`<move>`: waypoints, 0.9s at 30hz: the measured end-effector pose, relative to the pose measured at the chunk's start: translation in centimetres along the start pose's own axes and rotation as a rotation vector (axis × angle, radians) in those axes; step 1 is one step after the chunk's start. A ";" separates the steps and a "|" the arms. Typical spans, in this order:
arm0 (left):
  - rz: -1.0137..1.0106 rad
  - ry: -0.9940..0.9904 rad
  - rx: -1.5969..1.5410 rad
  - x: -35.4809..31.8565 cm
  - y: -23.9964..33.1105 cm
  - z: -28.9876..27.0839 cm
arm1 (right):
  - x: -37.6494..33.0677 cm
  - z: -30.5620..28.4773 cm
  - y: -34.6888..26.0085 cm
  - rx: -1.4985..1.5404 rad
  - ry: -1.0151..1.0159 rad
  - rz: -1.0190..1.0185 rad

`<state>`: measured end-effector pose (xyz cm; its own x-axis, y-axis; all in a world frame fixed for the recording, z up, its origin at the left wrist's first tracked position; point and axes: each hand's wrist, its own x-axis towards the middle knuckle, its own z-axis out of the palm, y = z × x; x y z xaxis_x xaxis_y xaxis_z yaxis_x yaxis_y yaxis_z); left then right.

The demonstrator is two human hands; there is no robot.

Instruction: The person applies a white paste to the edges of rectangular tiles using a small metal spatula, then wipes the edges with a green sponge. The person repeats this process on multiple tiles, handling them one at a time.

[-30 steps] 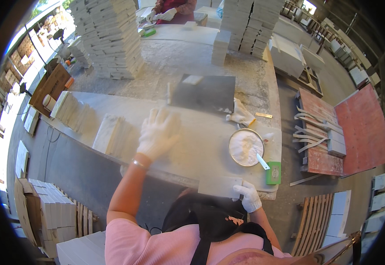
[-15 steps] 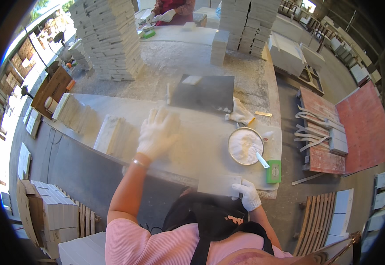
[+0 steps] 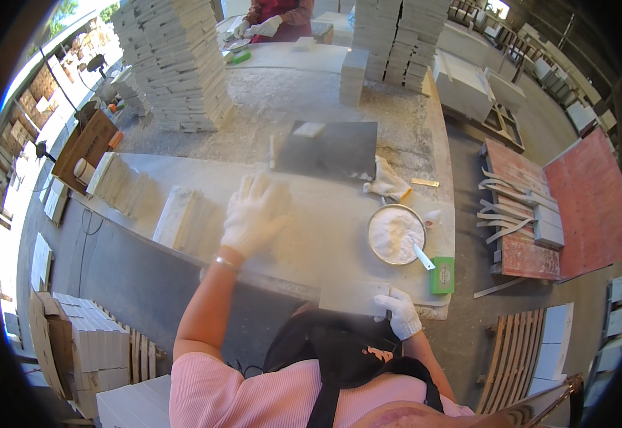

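My left hand (image 3: pixel 255 215), in a white knit glove, is over the pale worktop (image 3: pixel 311 250) with its fingers stretched out. It holds nothing; whether it touches the surface I cannot tell. At the near edge, my gloved right hand (image 3: pixel 401 314) grips a thin white tile (image 3: pixel 352 297) by its right end. Beyond that hand is a round bowl of white powder (image 3: pixel 394 232), with a white-handled tool (image 3: pixel 423 257) leaning on its rim. Beside it stands a green box (image 3: pixel 442 275). A loose work glove (image 3: pixel 389 181) lies by a dark slab (image 3: pixel 339 158), which carries a small white piece (image 3: pixel 309 130).
White tiles in a row (image 3: pixel 175 217) stand left of my left hand. Tall tile stacks (image 3: pixel 172 68) rise at the far side, where a co-worker (image 3: pixel 282 21) in gloves handles something. Right of the table is a red rack (image 3: pixel 589 207); pallets (image 3: pixel 512 349) flank me.
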<state>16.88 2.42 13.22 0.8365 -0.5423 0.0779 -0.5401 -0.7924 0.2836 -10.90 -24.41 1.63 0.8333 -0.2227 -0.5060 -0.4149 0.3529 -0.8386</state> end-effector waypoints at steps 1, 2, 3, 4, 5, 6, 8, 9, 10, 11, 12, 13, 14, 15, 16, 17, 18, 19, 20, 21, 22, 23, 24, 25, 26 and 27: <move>0.003 0.002 -0.001 0.0 0.0 0.0 | 0.0 0.0 -0.1 0.006 0.001 0.001; 0.000 -0.001 -0.002 0.0 0.0 -0.1 | 0.0 0.1 -0.1 0.011 0.006 0.004; 0.002 0.001 -0.002 0.0 0.1 -0.1 | 0.0 0.1 -0.1 0.015 0.000 0.006; 0.005 0.002 -0.003 0.0 0.1 -0.1 | 0.0 0.1 -0.2 0.019 -0.002 0.009; 0.003 0.001 -0.001 0.0 0.1 -0.1 | -0.1 0.2 -0.2 0.024 -0.001 0.010; 0.002 -0.002 0.000 0.0 0.1 -0.1 | -0.1 0.2 -0.3 0.024 0.000 0.014; 0.001 -0.003 0.002 0.0 0.0 -0.1 | -0.1 0.3 -0.3 0.027 0.012 0.020; 0.001 0.000 0.004 0.0 0.0 0.0 | -0.1 0.3 -0.4 0.022 0.010 0.019; 0.005 0.003 0.004 0.0 -0.1 0.1 | -0.2 0.3 -0.4 0.017 0.012 0.020; 0.003 0.003 0.008 0.1 -0.2 0.2 | -0.2 0.4 -0.4 0.010 0.018 0.020; 0.005 0.004 0.010 0.0 -0.3 0.3 | -0.1 0.4 -0.5 0.008 0.009 0.017; 0.020 0.023 0.009 0.0 -0.4 0.5 | -0.1 0.4 -0.6 0.004 0.004 0.014; 0.017 0.024 0.019 0.0 -0.6 0.7 | -0.1 0.4 -0.6 -0.001 0.005 0.015; 0.027 0.043 0.026 0.1 -0.8 0.9 | -0.1 0.5 -0.7 0.004 -0.005 0.013; 0.036 0.063 0.034 0.1 -1.0 1.2 | -0.1 0.5 -0.7 0.006 -0.008 0.015; 0.045 0.069 0.032 0.1 -1.2 1.5 | -0.1 0.5 -0.8 0.009 -0.008 0.015; 0.054 0.076 0.031 0.1 -1.4 1.7 | -0.2 0.5 -0.8 -0.004 -0.007 0.020; 0.082 0.107 0.022 0.2 -1.6 1.9 | -0.2 0.5 -0.8 -0.017 -0.003 0.022; 0.078 0.095 0.038 0.2 -1.7 2.0 | -0.3 0.5 -0.8 -0.031 0.001 0.025; 0.092 0.107 0.047 0.3 -1.8 2.1 | -0.3 0.5 -0.8 -0.029 -0.002 0.020; 0.109 0.127 0.054 0.2 -1.7 1.9 | -0.4 0.5 -0.8 -0.028 -0.005 0.015; 0.122 0.146 0.128 0.1 -1.4 1.6 | -0.4 0.5 -0.8 -0.027 -0.009 0.011; 0.140 0.174 0.199 -0.1 -0.9 1.0 | -0.4 0.4 -0.7 -0.028 -0.006 0.007; 0.107 0.130 0.283 -0.1 -0.2 0.3 | -0.3 0.4 -0.7 -0.029 -0.002 0.003; 0.209 0.215 0.287 -0.2 0.6 -0.8 | -0.3 0.4 -0.6 -0.030 0.003 0.001; 0.259 0.229 0.305 -0.4 1.5 -2.3 | -0.2 0.3 -0.5 -0.023 -0.002 0.002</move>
<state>15.98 2.08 15.85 0.6507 -0.6849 0.3279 -0.7079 -0.7034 -0.0643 -10.75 -24.25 2.18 0.8334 -0.2199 -0.5071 -0.4246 0.3326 -0.8420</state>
